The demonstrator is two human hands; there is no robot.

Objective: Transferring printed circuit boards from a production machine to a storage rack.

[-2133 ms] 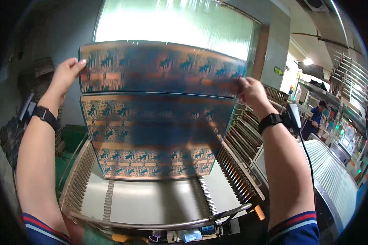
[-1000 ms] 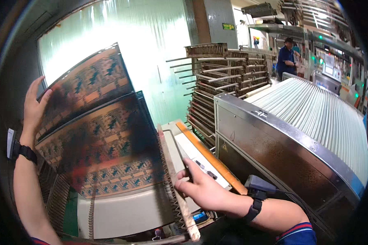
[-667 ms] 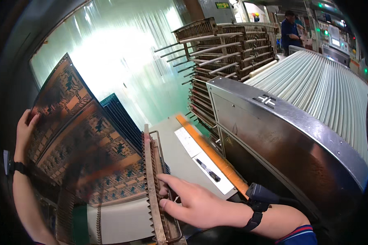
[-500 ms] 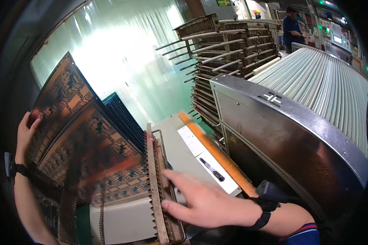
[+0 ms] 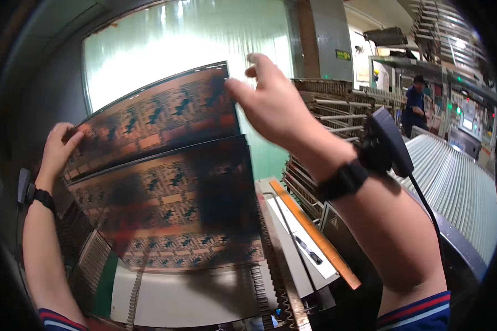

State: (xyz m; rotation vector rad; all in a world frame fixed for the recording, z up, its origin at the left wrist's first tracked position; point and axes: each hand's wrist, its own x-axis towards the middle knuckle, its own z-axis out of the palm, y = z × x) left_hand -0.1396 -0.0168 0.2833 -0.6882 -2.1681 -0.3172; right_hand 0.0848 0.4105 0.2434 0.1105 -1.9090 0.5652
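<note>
Head view: the left hand (image 5: 61, 146) holds the upper circuit panel (image 5: 154, 113) by its left edge, thumb on the near face and fingers curled round the rim. The right hand (image 5: 276, 99) is raised at the panel's upper right corner, its thumb and fingers spread wide; whether the thumb touches the edge cannot be told. The copper-and-teal panel rises, tilted, above the top edge of a lower circuit panel (image 5: 171, 198) with matching rows of pattern; how far it continues behind that one is hidden.

Below lies a pale counter (image 5: 193, 306), and a slotted metal rack side (image 5: 281, 276) runs along the right of the panels. Beyond it, a dark pen (image 5: 308, 249) lies on a white paper sheet (image 5: 281, 215) beside an orange strip (image 5: 315, 234). A translucent curtain (image 5: 176, 49) glows behind. Farther right are stacked metal racks (image 5: 337, 110), a roller conveyor (image 5: 453, 182) and a co-worker (image 5: 415, 107) in dark blue.
</note>
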